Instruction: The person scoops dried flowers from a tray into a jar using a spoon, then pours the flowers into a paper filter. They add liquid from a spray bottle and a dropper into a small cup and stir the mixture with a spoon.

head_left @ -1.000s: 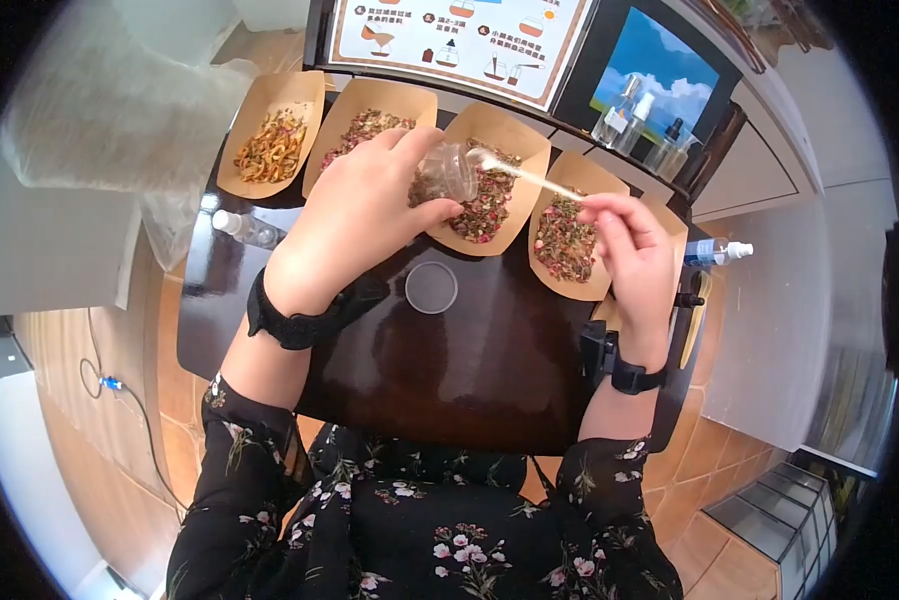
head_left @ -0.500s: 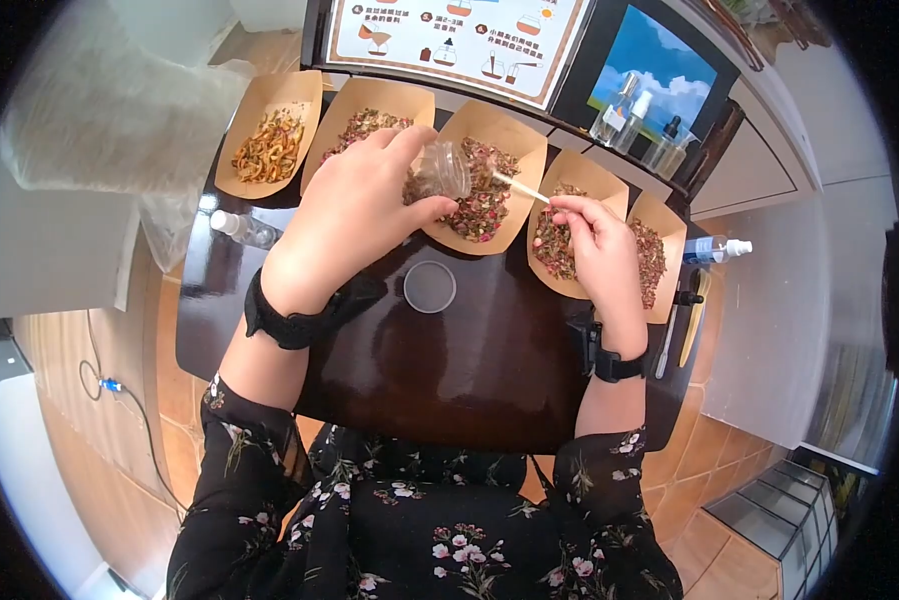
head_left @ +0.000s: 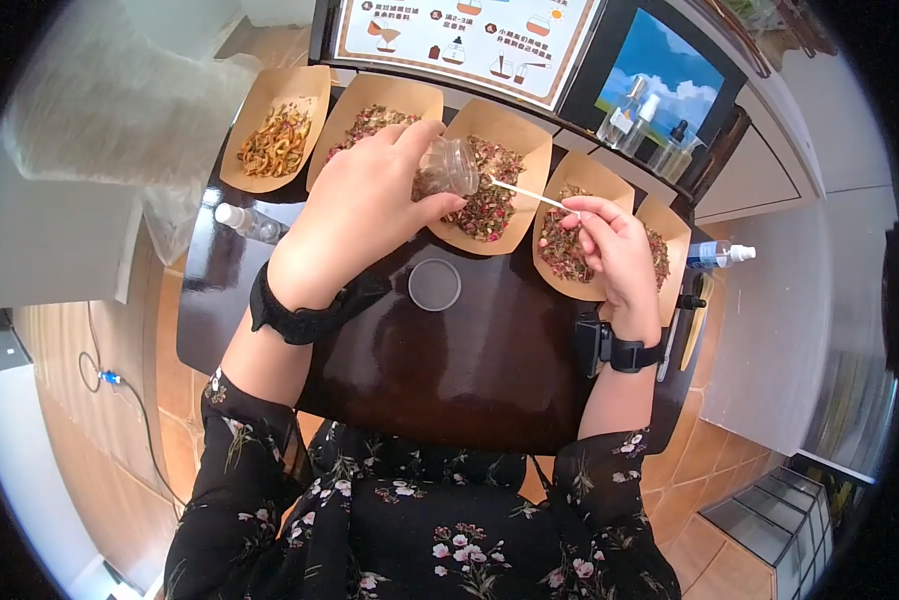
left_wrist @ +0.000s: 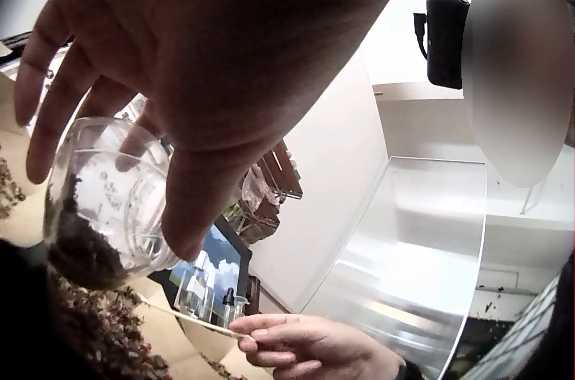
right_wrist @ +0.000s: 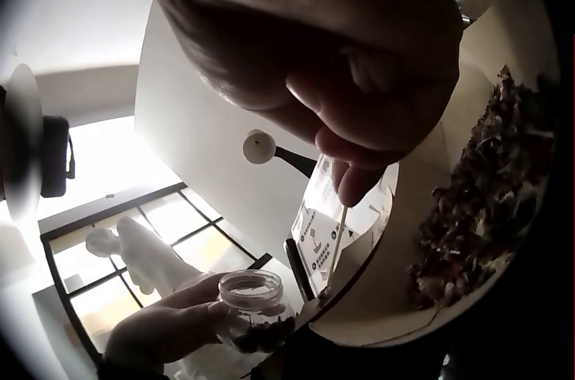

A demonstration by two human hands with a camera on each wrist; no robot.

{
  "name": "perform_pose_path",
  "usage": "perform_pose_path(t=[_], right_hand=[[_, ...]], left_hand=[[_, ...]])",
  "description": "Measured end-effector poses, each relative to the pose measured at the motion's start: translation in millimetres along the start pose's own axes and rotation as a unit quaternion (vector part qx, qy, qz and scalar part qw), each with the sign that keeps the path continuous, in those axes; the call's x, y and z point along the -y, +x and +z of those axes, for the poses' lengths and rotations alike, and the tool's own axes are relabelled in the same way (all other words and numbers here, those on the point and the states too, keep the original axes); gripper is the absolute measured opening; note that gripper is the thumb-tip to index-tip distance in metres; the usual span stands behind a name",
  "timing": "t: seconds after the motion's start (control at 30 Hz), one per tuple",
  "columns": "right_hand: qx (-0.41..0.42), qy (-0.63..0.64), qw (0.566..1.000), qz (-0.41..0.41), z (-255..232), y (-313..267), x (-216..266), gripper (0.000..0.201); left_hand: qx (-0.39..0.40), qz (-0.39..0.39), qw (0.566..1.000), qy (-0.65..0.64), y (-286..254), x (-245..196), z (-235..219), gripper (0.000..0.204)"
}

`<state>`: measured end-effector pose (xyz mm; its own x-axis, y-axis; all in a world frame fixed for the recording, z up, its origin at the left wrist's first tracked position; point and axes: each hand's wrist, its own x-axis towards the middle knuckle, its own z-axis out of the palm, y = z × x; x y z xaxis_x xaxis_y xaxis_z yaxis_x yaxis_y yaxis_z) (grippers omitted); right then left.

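The left hand (head_left: 364, 195) grips a clear jar (head_left: 455, 168), tilted with its mouth to the right over the middle paper tray (head_left: 531, 150) of dried petals. Dark dried bits lie inside the jar (left_wrist: 99, 218) in the left wrist view. Thumb and fingers of the right hand (head_left: 614, 245) pinch the end of a thin white spoon (head_left: 529, 193), whose tip is near the jar's mouth, over the petals. In the right wrist view the spoon's handle (right_wrist: 338, 245) points down from the fingertips. A round clear lid (head_left: 434, 285) lies on the dark table (head_left: 449, 370).
More paper trays stand in the row, one with orange dried pieces (head_left: 273, 143). A spray bottle (head_left: 249, 223) lies at the left and a blue one (head_left: 719, 254) at the right. Small bottles (head_left: 637, 120) and a printed sheet (head_left: 459, 40) stand behind the trays.
The right hand with the spoon moved left, then slightly back to the right, and the spoon's tip came away from the jar's mouth. The left hand's grip on the jar looks the same.
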<state>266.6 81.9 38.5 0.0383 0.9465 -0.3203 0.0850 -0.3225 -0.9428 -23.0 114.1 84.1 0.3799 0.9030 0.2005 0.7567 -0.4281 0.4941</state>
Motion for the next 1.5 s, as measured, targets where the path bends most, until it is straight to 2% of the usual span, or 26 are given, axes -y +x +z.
perform_pose_path(t=[0.17, 0.3, 0.4, 0.43, 0.5, 0.53, 0.6, 0.63, 0.7, 0.77, 0.83, 0.87, 0.9, 0.97, 1.2, 1.4, 1.5], right_hand=[[-0.014, 0.046, 0.997, -0.054, -3.8, -7.2, 8.4, 0.024], [-0.015, 0.035, 0.996, -0.079, 7.6, -21.7, 20.6, 0.023], [-0.031, -0.133, 0.971, -0.195, 20.7, -30.8, 24.9, 0.022], [-0.03, -0.133, 0.971, -0.194, 20.0, -30.6, 24.3, 0.022], [-0.12, -0.197, 0.932, -0.28, 15.3, -28.3, 22.0, 0.021], [-0.119, -0.196, 0.932, -0.28, 12.1, -25.1, 19.2, 0.021], [-0.147, -0.26, 0.906, -0.3, 8.4, -19.3, 14.9, 0.019], [-0.147, -0.259, 0.906, -0.3, 10.0, -20.2, 14.8, 0.019], [-0.122, -0.314, 0.923, -0.188, 14.8, -23.7, 16.9, 0.018], [-0.102, -0.302, 0.932, -0.17, 16.1, -17.8, 7.4, 0.019], [-0.064, -0.22, 0.961, -0.156, 21.0, -13.5, 0.5, 0.02], [-0.028, -0.188, 0.975, -0.113, 21.6, -13.6, 1.9, 0.021], [-0.028, -0.187, 0.975, -0.113, 21.5, -12.4, 1.4, 0.021], [0.021, -0.101, 0.994, -0.042, 19.6, -8.2, -1.0, 0.022], [0.011, -0.031, 0.999, -0.008, 10.9, -2.1, -0.4, 0.022], [-0.003, 0.021, 0.999, -0.032, 3.4, -1.0, -2.1, 0.022], [-0.043, 0.049, 0.996, -0.053, 2.5, -9.3, 10.4, 0.022]], left_hand=[[0.001, 0.004, 1.0, -0.001, 0.0, 1.8, 2.4, 0.061], [-0.001, 0.017, 1.0, 0.004, 0.4, 1.1, 3.7, 0.063], [0.001, 0.016, 1.0, 0.002, -0.2, 0.0, 3.0, 0.064], [0.001, 0.016, 1.0, 0.0, -0.5, -0.1, 2.8, 0.063], [0.004, 0.015, 1.0, 0.002, 0.1, 1.8, 3.0, 0.062], [0.007, 0.014, 1.0, 0.004, 0.0, 2.9, 2.5, 0.061], [0.012, 0.01, 1.0, 0.008, 0.6, 1.0, 1.6, 0.06], [0.017, 0.006, 1.0, 0.009, 0.9, 0.0, 1.2, 0.059], [0.012, 0.01, 1.0, 0.012, 0.3, 0.3, 2.2, 0.059], [0.007, 0.014, 1.0, 0.013, 0.2, -0.3, 2.2, 0.059], [0.019, 0.008, 1.0, 0.016, 0.8, -1.9, 0.6, 0.059], [0.019, 0.008, 1.0, 0.016, 0.7, -2.0, 0.8, 0.059], [0.016, 0.008, 1.0, 0.011, 0.5, -1.9, 1.3, 0.059], [0.014, 0.008, 1.0, 0.006, 0.2, -1.5, 1.5, 0.059], [-0.001, 0.012, 1.0, 0.005, 0.5, -0.9, 0.4, 0.059], [-0.016, 0.017, 1.0, 0.003, 0.5, -0.3, -0.9, 0.059], [-0.013, 0.013, 1.0, 0.002, 0.2, -1.8, -2.2, 0.058]])
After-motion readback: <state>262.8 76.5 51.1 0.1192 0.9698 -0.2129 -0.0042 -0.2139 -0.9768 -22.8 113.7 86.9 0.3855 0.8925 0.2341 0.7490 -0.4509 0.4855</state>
